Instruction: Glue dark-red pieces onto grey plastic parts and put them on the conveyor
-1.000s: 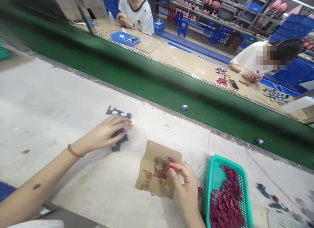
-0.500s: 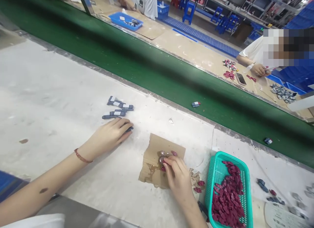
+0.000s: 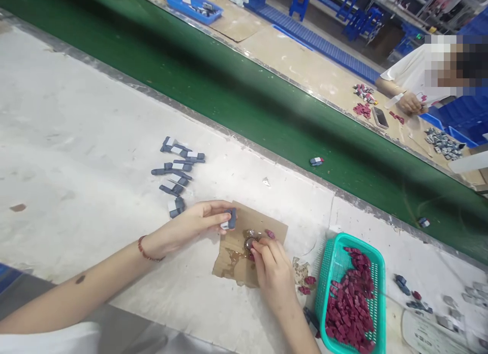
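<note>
- Above the cardboard [image 3: 254, 216], left hand [image 3: 195, 223] pinches a blue block [image 3: 233, 217].
- Right hand [image 3: 275, 266] bunched at the round cap [image 3: 248, 243]; its hold is hidden.
- Step: apparently cap work; next move likely needs steady fingers.

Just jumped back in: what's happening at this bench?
The left hand holds a blue-and-white piece by the cardboard. The right hand is at a small round cap-like thing on it; whether it grips anything is hidden. A green basket of dark red pieces stands nearby.
</note>
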`<act>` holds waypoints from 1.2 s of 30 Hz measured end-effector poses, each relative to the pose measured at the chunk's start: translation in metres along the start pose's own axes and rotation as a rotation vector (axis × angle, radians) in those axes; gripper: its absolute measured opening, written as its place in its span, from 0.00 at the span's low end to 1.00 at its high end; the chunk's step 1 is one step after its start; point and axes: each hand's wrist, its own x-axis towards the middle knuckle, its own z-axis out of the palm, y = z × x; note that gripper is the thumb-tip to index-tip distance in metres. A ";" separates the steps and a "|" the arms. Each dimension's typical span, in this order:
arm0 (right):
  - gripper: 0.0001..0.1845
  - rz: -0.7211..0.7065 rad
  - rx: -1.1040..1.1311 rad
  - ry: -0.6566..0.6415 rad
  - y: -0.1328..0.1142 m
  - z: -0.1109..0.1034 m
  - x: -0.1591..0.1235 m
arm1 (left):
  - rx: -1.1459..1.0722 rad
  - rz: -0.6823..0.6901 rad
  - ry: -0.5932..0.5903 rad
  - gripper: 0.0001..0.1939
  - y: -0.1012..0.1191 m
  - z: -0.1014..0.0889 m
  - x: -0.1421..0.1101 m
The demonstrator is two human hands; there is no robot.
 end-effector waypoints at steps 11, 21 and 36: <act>0.07 0.275 0.309 0.063 0.009 -0.013 -0.003 | -0.194 -0.020 -0.045 0.19 -0.018 0.011 0.007; 0.04 0.519 0.580 0.186 0.007 -0.008 -0.002 | -0.188 -0.041 -0.247 0.23 -0.028 0.013 0.003; 0.05 0.405 0.693 0.227 -0.007 -0.012 0.000 | -0.115 0.026 -0.358 0.25 -0.044 0.018 0.005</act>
